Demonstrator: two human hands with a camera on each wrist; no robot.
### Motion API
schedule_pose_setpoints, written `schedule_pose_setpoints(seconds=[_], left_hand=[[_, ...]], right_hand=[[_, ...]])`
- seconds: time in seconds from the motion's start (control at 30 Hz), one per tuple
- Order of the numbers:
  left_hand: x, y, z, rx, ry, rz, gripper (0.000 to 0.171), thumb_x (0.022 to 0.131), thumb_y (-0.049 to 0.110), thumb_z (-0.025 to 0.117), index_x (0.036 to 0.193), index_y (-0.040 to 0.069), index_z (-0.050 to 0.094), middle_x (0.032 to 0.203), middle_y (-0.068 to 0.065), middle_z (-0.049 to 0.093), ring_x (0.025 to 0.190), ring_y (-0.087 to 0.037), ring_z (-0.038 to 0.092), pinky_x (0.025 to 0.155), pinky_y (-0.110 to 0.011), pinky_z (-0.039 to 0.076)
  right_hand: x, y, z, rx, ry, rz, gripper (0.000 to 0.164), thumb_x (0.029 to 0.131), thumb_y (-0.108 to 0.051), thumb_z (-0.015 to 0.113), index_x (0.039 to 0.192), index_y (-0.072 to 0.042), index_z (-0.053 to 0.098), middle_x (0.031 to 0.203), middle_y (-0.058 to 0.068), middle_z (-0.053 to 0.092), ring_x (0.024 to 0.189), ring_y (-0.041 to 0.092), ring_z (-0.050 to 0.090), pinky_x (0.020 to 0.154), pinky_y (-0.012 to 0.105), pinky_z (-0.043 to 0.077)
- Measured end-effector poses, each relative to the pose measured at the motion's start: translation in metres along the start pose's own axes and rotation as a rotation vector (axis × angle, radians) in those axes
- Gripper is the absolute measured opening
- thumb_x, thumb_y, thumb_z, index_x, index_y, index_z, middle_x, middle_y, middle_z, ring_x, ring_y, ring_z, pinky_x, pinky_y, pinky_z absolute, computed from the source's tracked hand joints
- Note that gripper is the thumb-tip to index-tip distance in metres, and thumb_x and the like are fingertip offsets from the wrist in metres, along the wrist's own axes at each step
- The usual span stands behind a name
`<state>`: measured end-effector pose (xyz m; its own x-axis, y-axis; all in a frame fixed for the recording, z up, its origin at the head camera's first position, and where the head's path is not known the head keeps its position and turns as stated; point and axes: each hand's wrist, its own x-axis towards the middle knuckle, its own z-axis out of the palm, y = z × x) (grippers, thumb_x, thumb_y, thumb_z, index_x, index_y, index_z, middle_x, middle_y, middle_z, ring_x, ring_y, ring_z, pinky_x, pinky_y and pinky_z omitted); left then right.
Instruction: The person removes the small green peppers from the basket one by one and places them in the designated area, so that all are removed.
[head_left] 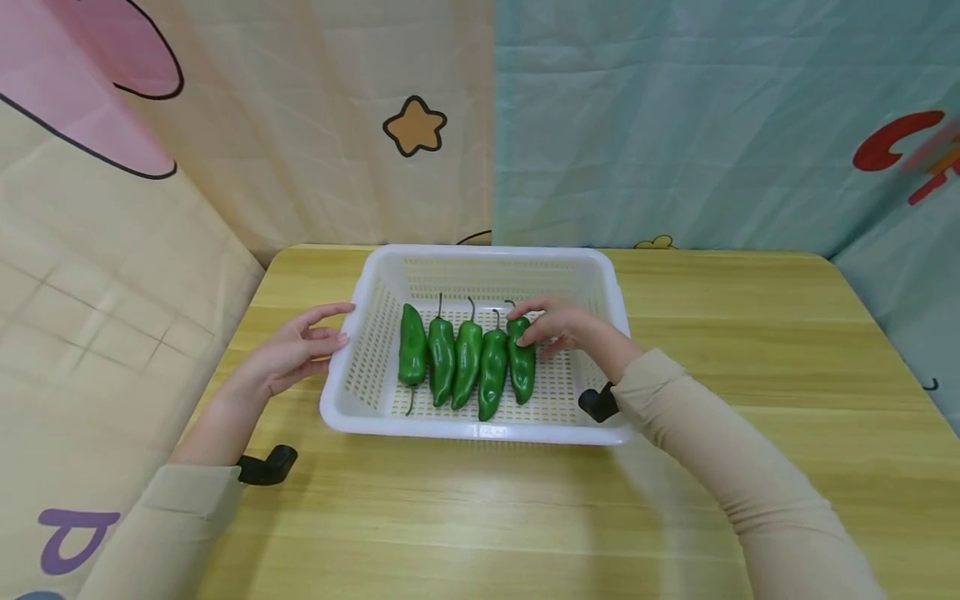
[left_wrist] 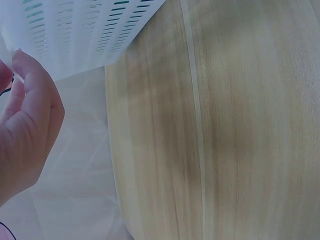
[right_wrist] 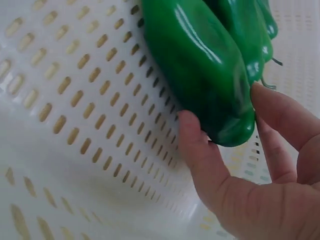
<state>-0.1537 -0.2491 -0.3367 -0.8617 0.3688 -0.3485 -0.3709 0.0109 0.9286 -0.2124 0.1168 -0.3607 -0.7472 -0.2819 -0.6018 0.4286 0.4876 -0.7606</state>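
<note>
Several green peppers (head_left: pixel 467 358) lie side by side in a white perforated plastic basket (head_left: pixel 480 429). The leftmost pepper (head_left: pixel 412 346) has its stem toward the near side; the others have theirs toward the far side. Inside the basket my right hand (head_left: pixel 564 323) pinches the stem end of the rightmost green pepper (right_wrist: pixel 200 70), thumb on one side and a finger on the other in the right wrist view. My left hand (head_left: pixel 300 350) touches the basket's left rim with fairly straight fingers. In the left wrist view, its fingertips (left_wrist: pixel 22 60) are at the basket's outer wall.
Beneath the basket is a light wooden table (head_left: pixel 750 333). Printed curtains (head_left: pixel 660 125) hang behind it and at both sides. A black wrist mount (head_left: pixel 596 404) on my right arm is over the basket's right end; another black mount (head_left: pixel 270 465) is on my left wrist.
</note>
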Motion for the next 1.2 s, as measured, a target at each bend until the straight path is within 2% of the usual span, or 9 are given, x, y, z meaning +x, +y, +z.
schedule_pose_setpoints(seconds=[0.2,0.43,0.63,0.93,1.2], left_hand=[[0.001,-0.0006,-0.0016,-0.038,-0.005,0.001,0.036,0.092,0.003,0.056,0.12,0.024,0.047,0.092,-0.004,0.065,0.085,-0.016,0.065,0.071,-0.029,0.057],[0.0012,-0.0016,-0.0031,-0.066,-0.029,0.009,0.036,0.093,0.001,0.054,0.122,0.022,0.046,0.093,-0.005,0.065,0.086,-0.017,0.065,0.072,-0.029,0.057],[0.0027,-0.0012,-0.003,-0.068,-0.041,0.013,0.036,0.093,0.001,0.053,0.122,0.022,0.045,0.094,-0.005,0.065,0.087,-0.017,0.065,0.073,-0.03,0.057],[0.0031,-0.0022,-0.0027,-0.083,-0.059,0.021,0.036,0.093,0.0,0.054,0.121,0.021,0.046,0.096,-0.005,0.065,0.088,-0.018,0.065,0.074,-0.032,0.056],[0.0019,-0.005,-0.0033,-0.088,-0.06,0.014,0.035,0.093,0.0,0.053,0.12,0.023,0.048,0.096,-0.005,0.065,0.088,-0.018,0.064,0.075,-0.031,0.056]], right_hand=[[0.0016,-0.0022,0.0051,-0.076,-0.011,-0.05,0.058,0.078,0.011,0.065,0.13,-0.01,0.051,0.117,0.02,0.046,0.09,0.024,0.054,0.072,0.04,0.055],[0.0032,-0.0027,0.0069,-0.098,-0.015,-0.075,0.057,0.078,0.011,0.066,0.129,-0.011,0.051,0.121,0.021,0.042,0.094,0.026,0.052,0.07,0.038,0.055],[0.0022,-0.002,0.0072,-0.107,-0.019,-0.096,0.055,0.077,0.011,0.066,0.126,-0.009,0.052,0.112,0.018,0.043,0.09,0.025,0.051,0.065,0.035,0.053],[0.002,-0.0016,0.007,-0.096,-0.001,-0.123,0.057,0.075,0.013,0.068,0.126,-0.009,0.054,0.102,0.015,0.045,0.081,0.021,0.052,0.059,0.031,0.051],[-0.0026,-0.0021,0.0067,0.007,-0.033,-0.167,0.054,0.076,0.011,0.068,0.126,-0.008,0.054,0.107,0.018,0.044,0.09,0.023,0.052,0.071,0.036,0.055]])
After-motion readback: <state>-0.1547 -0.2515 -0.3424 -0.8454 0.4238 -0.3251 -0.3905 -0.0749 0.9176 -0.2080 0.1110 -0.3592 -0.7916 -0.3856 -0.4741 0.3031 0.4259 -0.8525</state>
